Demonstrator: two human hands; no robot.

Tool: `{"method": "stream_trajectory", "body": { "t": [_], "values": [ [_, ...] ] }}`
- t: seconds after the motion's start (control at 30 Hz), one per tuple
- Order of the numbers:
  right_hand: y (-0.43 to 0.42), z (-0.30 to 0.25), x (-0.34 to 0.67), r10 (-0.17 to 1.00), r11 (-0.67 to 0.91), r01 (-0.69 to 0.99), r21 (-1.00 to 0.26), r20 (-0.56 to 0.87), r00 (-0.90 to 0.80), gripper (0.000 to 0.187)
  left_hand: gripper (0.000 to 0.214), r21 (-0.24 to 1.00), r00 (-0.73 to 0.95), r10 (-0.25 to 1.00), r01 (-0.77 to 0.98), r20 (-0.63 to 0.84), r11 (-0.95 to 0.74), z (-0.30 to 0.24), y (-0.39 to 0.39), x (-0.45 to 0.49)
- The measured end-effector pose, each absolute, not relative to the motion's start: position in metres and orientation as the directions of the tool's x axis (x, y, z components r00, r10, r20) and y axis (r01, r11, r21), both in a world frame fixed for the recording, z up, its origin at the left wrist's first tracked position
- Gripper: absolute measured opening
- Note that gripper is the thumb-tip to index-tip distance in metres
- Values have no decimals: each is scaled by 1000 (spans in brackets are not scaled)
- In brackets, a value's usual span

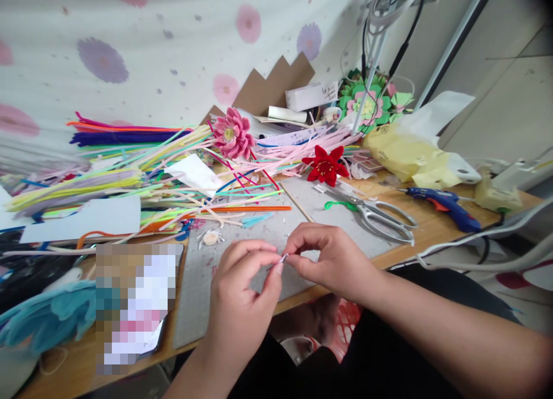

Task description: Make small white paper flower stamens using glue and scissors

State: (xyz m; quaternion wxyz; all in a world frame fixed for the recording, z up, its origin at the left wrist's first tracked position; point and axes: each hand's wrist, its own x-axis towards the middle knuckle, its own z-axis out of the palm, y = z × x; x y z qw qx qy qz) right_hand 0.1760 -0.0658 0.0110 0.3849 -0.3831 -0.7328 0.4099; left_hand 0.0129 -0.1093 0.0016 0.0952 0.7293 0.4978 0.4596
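Note:
Both hands meet over the grey cutting mat (259, 238) at the desk's front edge. My left hand (246, 289) and my right hand (328, 258) pinch a tiny pale piece (283, 258) between their fingertips; it is too small to name. A small white spidery object (210, 238) lies on the mat just left of my left hand. Silver scissors (375, 215) rest on the mat to the right of my right hand.
A heap of coloured pipe cleaners (129, 168) covers the left and back of the desk. A pink flower (233, 134) and a red flower (325, 166) lie behind the mat. A blue glue gun (444, 204) and a yellow bag (410, 151) sit at right. A blurred patch (133, 301) lies front left.

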Motion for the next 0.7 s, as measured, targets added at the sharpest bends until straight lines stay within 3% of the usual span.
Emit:
{"method": "stream_trajectory", "body": {
  "t": [0.27,0.47,0.7],
  "values": [
    [-64,12,178,854,390,185,-902,279,-438,5,13,583,108,801,630,589,-513,1,-109,13],
    [-64,13,179,872,322,153,-934,229,-432,5,13,579,107,795,629,596,-519,3,-109,12],
    [-64,15,178,883,254,166,-953,157,-443,9,11,688,78,847,547,526,-477,1,-109,10]
  ]
}}
